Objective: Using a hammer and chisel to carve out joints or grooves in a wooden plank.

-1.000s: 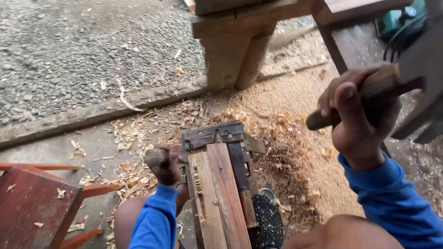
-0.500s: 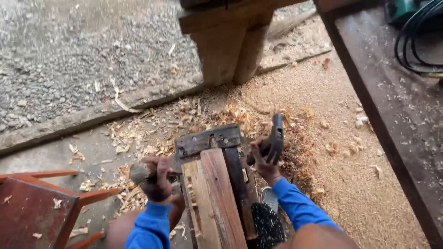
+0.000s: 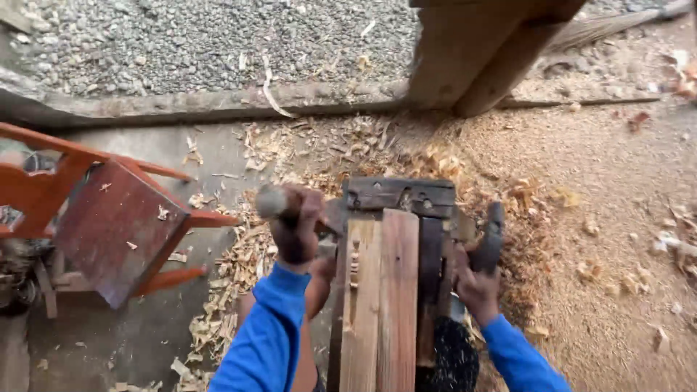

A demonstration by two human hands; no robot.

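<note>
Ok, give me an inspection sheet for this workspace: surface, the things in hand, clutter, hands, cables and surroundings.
Surface: concrete floor on the left, sawdust-covered ground on the right.
Job's things: upright wooden boards capped by a dark metal clamp head.
Clutter: pale wood shavings heaped around the boards.
Hands: left hand gripping a round wooden handle beside the boards; right hand holding a dark tool against their right side. Both sleeves blue.
Cables: nothing seen.
Surroundings: overturned reddish wooden chair at left, gravel beyond a concrete kerb, heavy timber post above.
</note>
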